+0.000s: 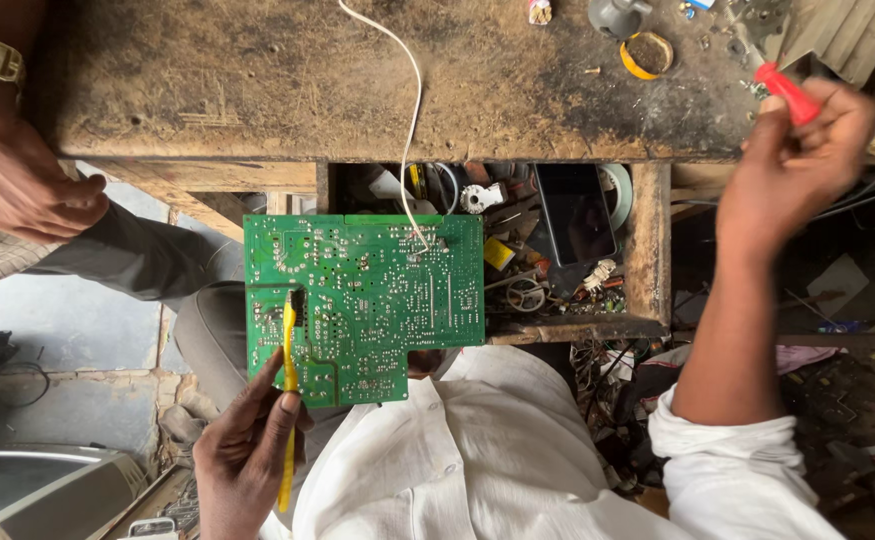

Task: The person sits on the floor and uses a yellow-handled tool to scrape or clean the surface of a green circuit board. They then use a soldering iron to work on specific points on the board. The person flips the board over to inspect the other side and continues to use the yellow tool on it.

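The left hand (247, 455) has its grip closed on a yellow brush (289, 400), bristles on the green circuit board (367, 300) just beyond it: cleaning seems underway. Farther off, above the surface (257, 80), the right hand (792, 165) grips a red-handled tool (789, 92), its tip hidden.

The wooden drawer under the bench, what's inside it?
The open drawer holds a dark phone-like slab, a tape roll, small yellow and white parts and wires. The green circuit board covers its left part, so that stays hidden.
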